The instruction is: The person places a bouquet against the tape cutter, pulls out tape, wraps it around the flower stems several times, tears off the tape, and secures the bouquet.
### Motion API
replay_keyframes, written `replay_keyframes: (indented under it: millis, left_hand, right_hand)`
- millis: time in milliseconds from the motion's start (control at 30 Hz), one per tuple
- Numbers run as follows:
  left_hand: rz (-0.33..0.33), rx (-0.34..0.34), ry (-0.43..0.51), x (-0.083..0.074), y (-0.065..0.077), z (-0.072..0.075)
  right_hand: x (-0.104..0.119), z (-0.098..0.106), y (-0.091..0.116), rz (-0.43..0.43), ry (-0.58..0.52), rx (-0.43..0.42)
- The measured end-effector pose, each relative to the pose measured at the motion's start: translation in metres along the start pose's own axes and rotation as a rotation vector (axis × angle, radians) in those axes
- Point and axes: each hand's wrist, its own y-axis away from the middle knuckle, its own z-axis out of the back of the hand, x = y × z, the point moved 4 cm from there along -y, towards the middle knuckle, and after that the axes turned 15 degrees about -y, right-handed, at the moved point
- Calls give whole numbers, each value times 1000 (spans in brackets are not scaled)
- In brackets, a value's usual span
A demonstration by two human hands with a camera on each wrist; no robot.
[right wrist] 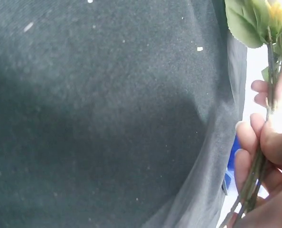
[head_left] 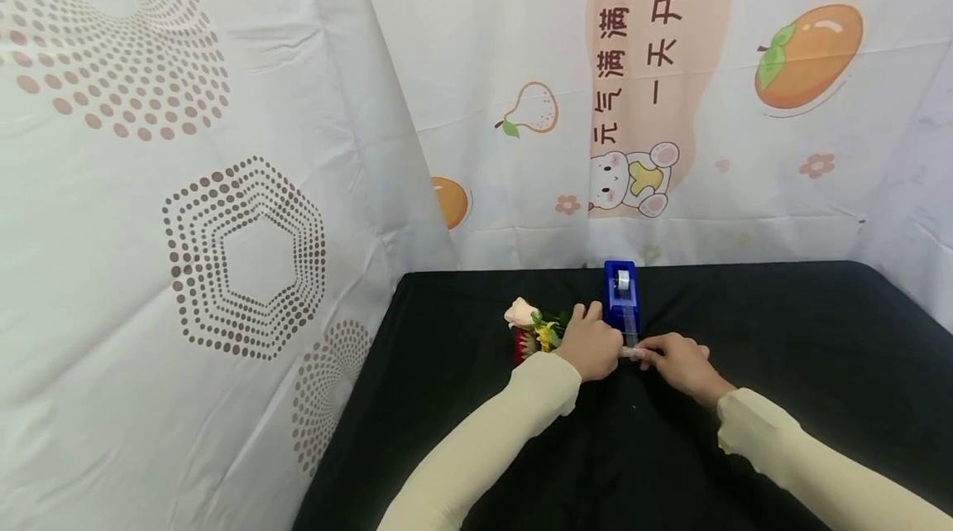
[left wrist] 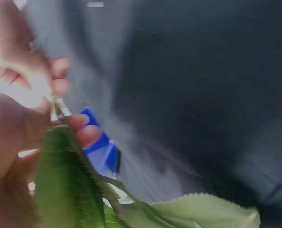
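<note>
My left hand (head_left: 593,346) grips the stems of a small bunch of artificial flowers. Its pale pink rose (head_left: 521,313), yellow flower (head_left: 548,337) and red flower (head_left: 524,346) stick out to the left. Further down the same stems (right wrist: 253,179), my right hand (head_left: 681,367) pinches with thumb and fingers. A strip of clear tape (head_left: 630,327) runs from the blue tape dispenser (head_left: 612,299) toward the stems between both hands. Green leaves (left wrist: 60,175) fill the lower left wrist view. Glare hides part of the fingers in both wrist views.
A black cloth (head_left: 789,349) covers the table. White printed curtains (head_left: 491,43) hang behind it and along the left side. The dispenser stands near the table's back edge, just beyond the hands. Small light specks (right wrist: 200,49) lie on the cloth.
</note>
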Motion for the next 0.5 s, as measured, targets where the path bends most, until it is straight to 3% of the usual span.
replay_keyframes:
  millis: [100,233,367,500]
  left_hand:
    - [58,72,64,5,-4,3]
    - [66,119,86,9,-7,5]
    - [36,105,97,9,-8,7]
    - [8,37,16,6,-6,9]
  right_hand:
    - [0,1,2,16,-10,-17]
    - [0,0,3,44,-11,-34]
    - [0,1,3,58,-9,-55]
    - [1,0,3,31,-32,-45]
